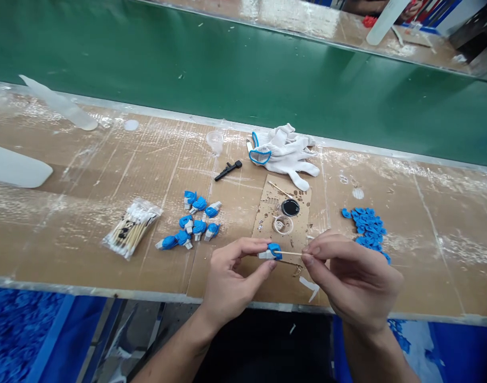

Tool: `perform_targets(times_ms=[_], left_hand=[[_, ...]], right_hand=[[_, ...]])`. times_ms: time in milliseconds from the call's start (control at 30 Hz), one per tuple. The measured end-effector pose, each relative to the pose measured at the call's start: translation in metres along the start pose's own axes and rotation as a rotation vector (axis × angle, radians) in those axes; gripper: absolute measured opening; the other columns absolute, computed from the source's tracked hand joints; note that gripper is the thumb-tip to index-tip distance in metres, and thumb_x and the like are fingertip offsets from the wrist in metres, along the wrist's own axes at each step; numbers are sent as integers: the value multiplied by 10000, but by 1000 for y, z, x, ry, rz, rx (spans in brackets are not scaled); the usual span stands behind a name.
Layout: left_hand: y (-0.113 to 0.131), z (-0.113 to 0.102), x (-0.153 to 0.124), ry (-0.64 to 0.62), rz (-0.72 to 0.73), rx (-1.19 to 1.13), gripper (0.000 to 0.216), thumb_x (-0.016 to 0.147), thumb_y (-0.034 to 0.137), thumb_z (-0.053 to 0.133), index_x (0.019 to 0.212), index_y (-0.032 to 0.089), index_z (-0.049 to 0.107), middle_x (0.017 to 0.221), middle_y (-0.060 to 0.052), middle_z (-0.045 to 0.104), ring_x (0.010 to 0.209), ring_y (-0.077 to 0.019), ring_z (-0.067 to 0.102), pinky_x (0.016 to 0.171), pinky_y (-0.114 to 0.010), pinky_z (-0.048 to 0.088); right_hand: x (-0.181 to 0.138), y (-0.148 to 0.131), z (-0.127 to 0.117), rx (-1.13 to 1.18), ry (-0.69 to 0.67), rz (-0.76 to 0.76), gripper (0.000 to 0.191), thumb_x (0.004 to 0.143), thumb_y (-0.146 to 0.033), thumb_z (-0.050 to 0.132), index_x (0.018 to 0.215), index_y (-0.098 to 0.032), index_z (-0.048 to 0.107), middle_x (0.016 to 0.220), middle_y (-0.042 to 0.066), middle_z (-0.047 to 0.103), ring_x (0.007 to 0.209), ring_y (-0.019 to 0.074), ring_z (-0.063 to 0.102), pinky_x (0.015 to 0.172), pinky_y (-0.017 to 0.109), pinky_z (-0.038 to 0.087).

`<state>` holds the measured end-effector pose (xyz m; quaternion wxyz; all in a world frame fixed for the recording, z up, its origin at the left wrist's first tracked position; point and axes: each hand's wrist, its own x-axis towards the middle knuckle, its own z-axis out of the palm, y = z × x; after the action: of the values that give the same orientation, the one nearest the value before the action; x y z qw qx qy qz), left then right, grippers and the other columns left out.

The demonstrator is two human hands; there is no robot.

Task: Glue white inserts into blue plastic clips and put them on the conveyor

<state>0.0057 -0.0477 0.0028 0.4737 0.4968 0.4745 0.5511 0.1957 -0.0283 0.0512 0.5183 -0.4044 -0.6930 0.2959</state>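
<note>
Between thumb and forefinger, my left hand (235, 279) pinches a small blue and white plastic part (273, 251). My right hand (353, 274) is closed on a thin cotton swab (289, 254), whose far end touches the blue piece. Under and beyond my hands lies a stained cardboard piece (263, 205). On it stand a small cup of black liquid (290, 207), a clear cup (282, 225) and another swab (279, 189). Several similar blue and white parts (199, 227) are grouped left of my left hand. Beyond my right hand is a pile of small blue pieces (369, 229).
A bag of cotton swabs (131, 229) lies at the left. White gloves (285, 151) and a black plastic piece (228, 170) are farther back. A green belt (227, 69) runs behind the cardboard-covered table (87, 266). Blue bins (67, 340) stand below the front edge.
</note>
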Motion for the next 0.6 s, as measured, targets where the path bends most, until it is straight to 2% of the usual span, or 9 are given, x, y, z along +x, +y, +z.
perform_targets(times_ms=[300,500,600], left_hand=[[4,-1,-1,-9,12,35,210,782,89,841,945,214,796,973,-45,847,922,-186,816,855,-246,653],[3,-9,-1,26,14,61,198,773,76,832,922,201,796,941,-41,845,903,-176,817,844,-220,659],[1,-15,-2,46,11,89,195,775,77,833,918,205,795,951,-37,845,899,-172,817,842,-214,662]], right_hand=[[4,-5,-2,-13,-92,-84,359,798,122,707,989,-181,726,841,1,728,745,155,689,656,335,544],[4,15,-21,-109,76,-75,326,807,65,745,964,-221,734,805,-11,719,712,160,663,650,331,537],[10,29,-19,-276,-76,-60,213,884,-35,740,954,-236,721,838,3,743,745,169,680,660,321,545]])
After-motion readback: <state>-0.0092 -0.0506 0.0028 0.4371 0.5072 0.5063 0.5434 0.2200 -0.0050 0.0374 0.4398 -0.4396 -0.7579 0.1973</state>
